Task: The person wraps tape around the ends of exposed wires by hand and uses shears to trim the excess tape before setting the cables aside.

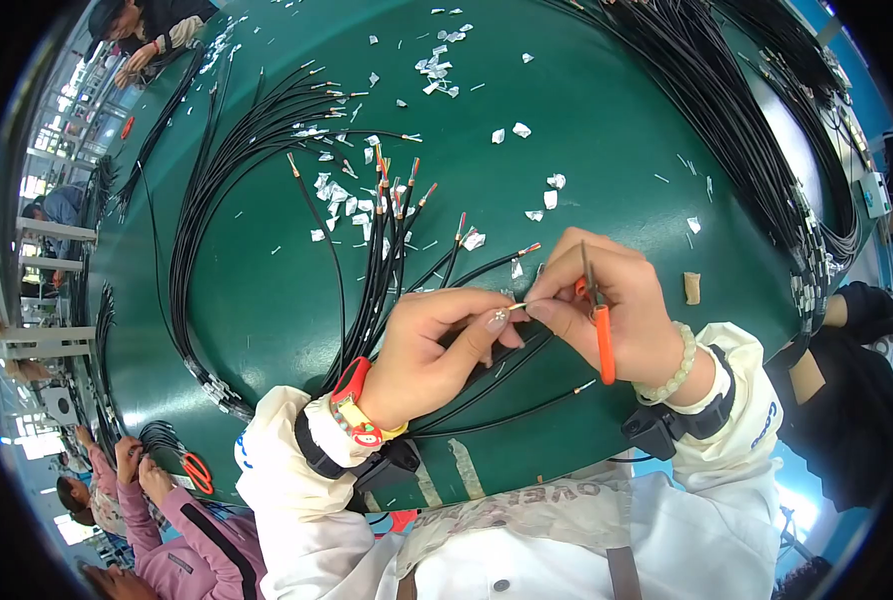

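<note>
Head view: pinching a thin, pale yellow strand (517, 306), probably a wire end but half hidden, between fingertips of left hand (442, 340) and right hand (597, 300). Holding orange-handled metal scissors (605, 345) in the right palm, seemingly to free finger and thumb; slim black rubbery cables (375, 290) fanned far-left.

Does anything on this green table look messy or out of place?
Yes: small whitish scraps lie strewn across the green table, some among the stripped cable ends, and one brown piece lies right of the right hand. They look untidy beside the bundled cables.
</note>
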`<state>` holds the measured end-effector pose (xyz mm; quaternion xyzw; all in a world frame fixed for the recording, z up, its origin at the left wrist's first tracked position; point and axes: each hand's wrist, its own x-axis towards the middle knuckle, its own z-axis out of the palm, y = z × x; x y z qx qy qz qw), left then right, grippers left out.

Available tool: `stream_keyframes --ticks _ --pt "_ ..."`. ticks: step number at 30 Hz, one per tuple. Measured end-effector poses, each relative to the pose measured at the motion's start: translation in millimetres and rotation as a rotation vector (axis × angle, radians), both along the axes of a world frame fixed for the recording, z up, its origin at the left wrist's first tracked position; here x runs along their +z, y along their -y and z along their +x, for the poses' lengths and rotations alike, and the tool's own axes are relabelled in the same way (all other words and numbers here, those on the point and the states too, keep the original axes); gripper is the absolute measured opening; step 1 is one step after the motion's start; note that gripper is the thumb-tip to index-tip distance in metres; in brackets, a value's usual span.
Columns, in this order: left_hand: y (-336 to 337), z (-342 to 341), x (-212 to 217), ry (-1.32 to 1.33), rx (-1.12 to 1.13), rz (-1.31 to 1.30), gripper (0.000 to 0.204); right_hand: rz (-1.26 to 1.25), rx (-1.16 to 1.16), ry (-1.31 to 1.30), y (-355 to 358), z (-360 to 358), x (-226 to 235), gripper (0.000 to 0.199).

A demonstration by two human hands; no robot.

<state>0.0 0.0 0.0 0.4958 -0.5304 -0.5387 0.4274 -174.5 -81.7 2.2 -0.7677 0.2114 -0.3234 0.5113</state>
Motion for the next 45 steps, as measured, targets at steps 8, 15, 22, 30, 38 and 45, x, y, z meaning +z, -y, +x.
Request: stream_keyframes --ticks 8,15,22,30,38,45 --pt "10.5 -3.9 8.2 0.454 0.108 -0.397 0.009 0.088 -0.106 0.025 5.1 -2.3 9.4 0.01" --pt "26.7 -5.5 -18.8 0.583 0.102 -0.661 0.014 -0.275 -0.086 -0.111 15.6 -2.4 -3.7 0.011" --pt "7.1 9.9 -29.2 0.516 0.056 -0.452 0.011 -0.321 -0.134 -0.159 -2.9 13.0 -16.6 0.012" --pt "-1.7 14.8 -19.8 0.386 0.005 -0.336 0.014 -0.078 -0.126 -0.016 -10.5 21.6 -13.8 0.009" --pt "3.9 15.4 -24.1 0.097 -0.032 -0.337 0.017 0.047 -0.122 0.054 -10.7 28.1 -9.9 0.008" --pt "-3.5 28.9 -18.2 -0.206 -0.046 -0.151 0.016 0.005 -0.173 0.064 -17.8 38.1 -9.0 0.009"
